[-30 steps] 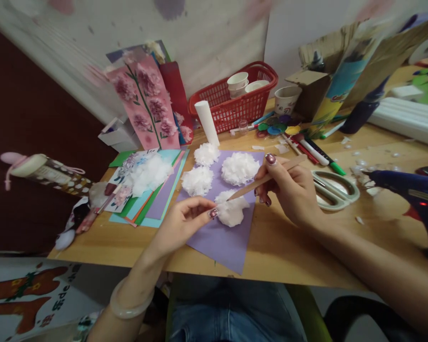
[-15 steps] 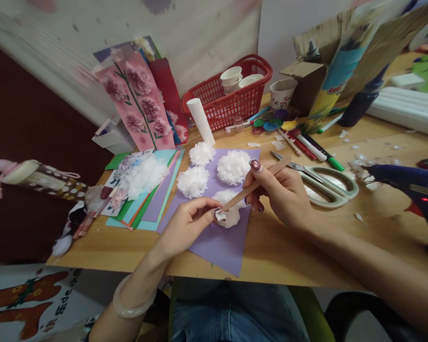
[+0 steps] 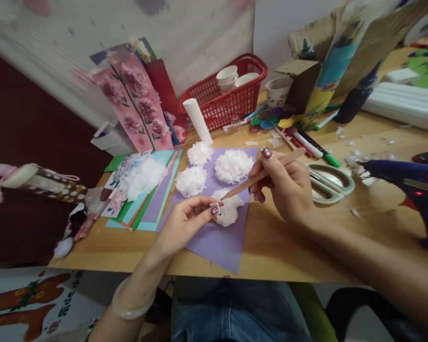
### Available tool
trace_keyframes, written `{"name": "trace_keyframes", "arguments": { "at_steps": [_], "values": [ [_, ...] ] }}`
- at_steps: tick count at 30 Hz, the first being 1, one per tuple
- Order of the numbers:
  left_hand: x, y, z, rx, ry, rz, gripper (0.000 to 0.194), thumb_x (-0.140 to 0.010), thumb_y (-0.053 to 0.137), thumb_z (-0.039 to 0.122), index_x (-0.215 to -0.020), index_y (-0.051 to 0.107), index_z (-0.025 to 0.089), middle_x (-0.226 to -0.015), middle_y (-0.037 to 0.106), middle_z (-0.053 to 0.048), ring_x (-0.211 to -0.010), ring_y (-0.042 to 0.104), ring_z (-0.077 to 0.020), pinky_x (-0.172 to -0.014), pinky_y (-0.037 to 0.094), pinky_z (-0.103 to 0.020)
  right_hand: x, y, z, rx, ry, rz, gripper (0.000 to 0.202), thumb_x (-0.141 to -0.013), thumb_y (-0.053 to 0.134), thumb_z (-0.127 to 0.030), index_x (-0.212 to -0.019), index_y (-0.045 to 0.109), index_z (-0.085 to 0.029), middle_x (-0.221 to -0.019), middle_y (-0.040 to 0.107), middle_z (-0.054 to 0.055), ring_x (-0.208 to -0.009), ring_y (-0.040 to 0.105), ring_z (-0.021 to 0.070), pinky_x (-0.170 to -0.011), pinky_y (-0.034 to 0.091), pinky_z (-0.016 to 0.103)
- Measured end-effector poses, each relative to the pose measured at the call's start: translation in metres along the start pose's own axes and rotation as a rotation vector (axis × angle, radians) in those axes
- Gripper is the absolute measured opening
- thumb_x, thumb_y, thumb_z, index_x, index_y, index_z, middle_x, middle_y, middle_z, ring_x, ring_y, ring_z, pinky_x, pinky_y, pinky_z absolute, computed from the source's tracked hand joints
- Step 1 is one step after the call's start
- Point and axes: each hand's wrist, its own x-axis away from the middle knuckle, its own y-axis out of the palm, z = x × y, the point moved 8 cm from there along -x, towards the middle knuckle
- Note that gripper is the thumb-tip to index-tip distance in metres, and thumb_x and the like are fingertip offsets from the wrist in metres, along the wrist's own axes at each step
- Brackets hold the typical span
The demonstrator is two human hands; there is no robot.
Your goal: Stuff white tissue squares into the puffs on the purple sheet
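Head-worn view, forward, down onto table (image 3: 278, 256)

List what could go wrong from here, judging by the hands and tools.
The brown stick, held in the right hand, could tear the small white piece pinched in the left hand. The glue gun shows a red light, so its nozzle may be hot if touched. The scissors beside the right hand might get knocked.

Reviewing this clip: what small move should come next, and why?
Probably fold the scrap over the tip of the stick: the left hand pinches the scrap close by that tip, and the right hand holds the stick slanted toward it.
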Motion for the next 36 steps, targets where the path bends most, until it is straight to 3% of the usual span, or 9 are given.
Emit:
{"name": "trace_keyframes", "arguments": {
  "at_steps": [9, 14, 20, 23, 28, 36],
  "values": [
    [0.007, -0.014, 0.007, -0.207, 0.147, 0.127, 0.014, -0.085, 0.069, 0.027, -0.093, 0.079, 0.023, -0.098, 0.074, -0.005, -0.088, 0.067, -0.017, -0.074, 0.054, -0.024, 0.001, -0.002, -0.005, 0.455, -0.23, -0.047, 0.053, -0.101, 0.043, -0.054, -0.064, 0.058, -0.019, -0.051, 0.055, -0.001, -0.05, 0.054, 0.01, -0.046, 0.036, 0.023],
    [0.008, -0.004, 0.0, -0.198, 0.049, 0.096, 0.021, -0.082, 0.069, 0.034, -0.096, 0.079, 0.023, -0.086, 0.077, -0.005, -0.073, 0.068, -0.0182, -0.067, 0.057, -0.028, -0.002, -0.002, -0.005, 0.516, -0.245, -0.05, 0.053, -0.102, 0.038, -0.055, -0.068, 0.057, -0.02, -0.055, 0.056, -0.001, -0.052, 0.054, 0.0101, -0.052, 0.037, 0.024],
    [0.005, 0.013, 0.019, -0.333, 0.197, 0.046, 0.021, -0.083, 0.063, 0.03, -0.094, 0.081, 0.028, -0.097, 0.075, -0.005, -0.087, 0.068, -0.0201, -0.076, 0.057, -0.029, -0.003, -0.006, -0.005, 0.501, -0.193, -0.026, 0.057, -0.101, 0.034, -0.06, -0.066, 0.055, -0.02, -0.054, 0.055, -0.001, -0.051, 0.053, 0.0103, -0.054, 0.037, 0.025],
    [0.003, 0.017, 0.019, -0.389, 0.224, 0.049, 0.024, -0.087, 0.06, 0.028, -0.099, 0.08, 0.028, -0.097, 0.072, -0.004, -0.091, 0.067, -0.0196, -0.078, 0.055, -0.029, -0.003, -0.009, -0.008, 0.453, -0.205, 0.008, 0.055, -0.101, 0.037, -0.057, -0.064, 0.055, -0.02, -0.054, 0.054, -0.001, -0.053, 0.053, 0.0105, -0.055, 0.037, 0.025],
    [0.004, 0.013, 0.01, -0.365, 0.18, 0.138, 0.035, -0.082, 0.066, 0.028, -0.117, 0.069, 0.023, -0.087, 0.07, -0.002, -0.077, 0.066, -0.0171, -0.071, 0.055, -0.028, -0.004, -0.003, -0.007, 0.515, -0.242, -0.069, 0.058, -0.102, 0.034, -0.057, -0.062, 0.054, -0.02, -0.052, 0.052, -0.002, -0.053, 0.051, 0.0107, -0.056, 0.035, 0.025],
    [-0.002, 0.014, 0.016, -0.411, 0.179, 0.193, 0.025, -0.075, 0.071, 0.03, -0.097, 0.068, 0.019, -0.083, 0.072, -0.003, -0.069, 0.063, -0.0162, -0.068, 0.054, -0.03, -0.007, 0.001, -0.001, 0.669, -0.257, -0.132, 0.041, -0.104, 0.034, -0.036, -0.07, 0.052, -0.02, -0.059, 0.055, -0.001, -0.055, 0.051, 0.0111, -0.058, 0.033, 0.025]
  ]
}}
